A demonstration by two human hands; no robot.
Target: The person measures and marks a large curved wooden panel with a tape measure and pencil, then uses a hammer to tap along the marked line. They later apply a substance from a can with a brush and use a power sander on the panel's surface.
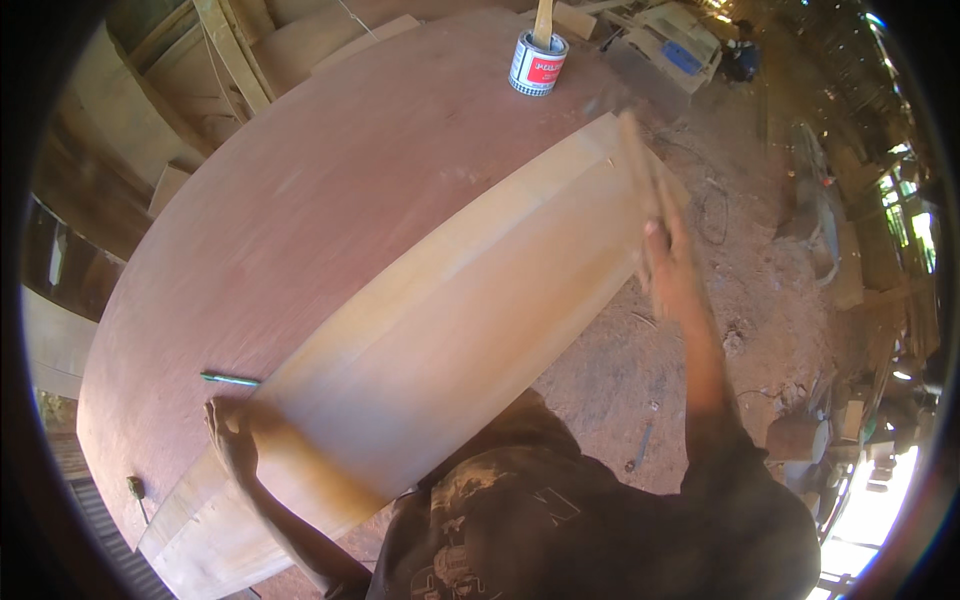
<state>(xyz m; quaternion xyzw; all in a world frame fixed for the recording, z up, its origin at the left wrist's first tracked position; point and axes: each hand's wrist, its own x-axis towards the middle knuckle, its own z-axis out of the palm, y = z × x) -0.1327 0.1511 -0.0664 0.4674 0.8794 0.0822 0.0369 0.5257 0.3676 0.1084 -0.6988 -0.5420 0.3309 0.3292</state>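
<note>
A long, pale wooden board (420,300) lies slantwise over a large reddish-brown tabletop (300,190). At the board's left edge is my left hand (232,440), its fingers bent and gripping along that edge. Just beyond these fingers a green pen (230,379) rests on the tabletop. My right hand (672,275) is at the board's far right end, smeared by motion. Its fingers appear closed around a thin tan strip of wood (637,160), held against or just above the board's end; whether it touches is blurred.
An open paint can (538,68) with a brush handle (543,22) sticking up stands at the tabletop's far edge. A small dark object (136,487) is at the lower left. Wooden planks (235,50) lean at the back left. Dusty ground (600,370) with scraps stretches along the right.
</note>
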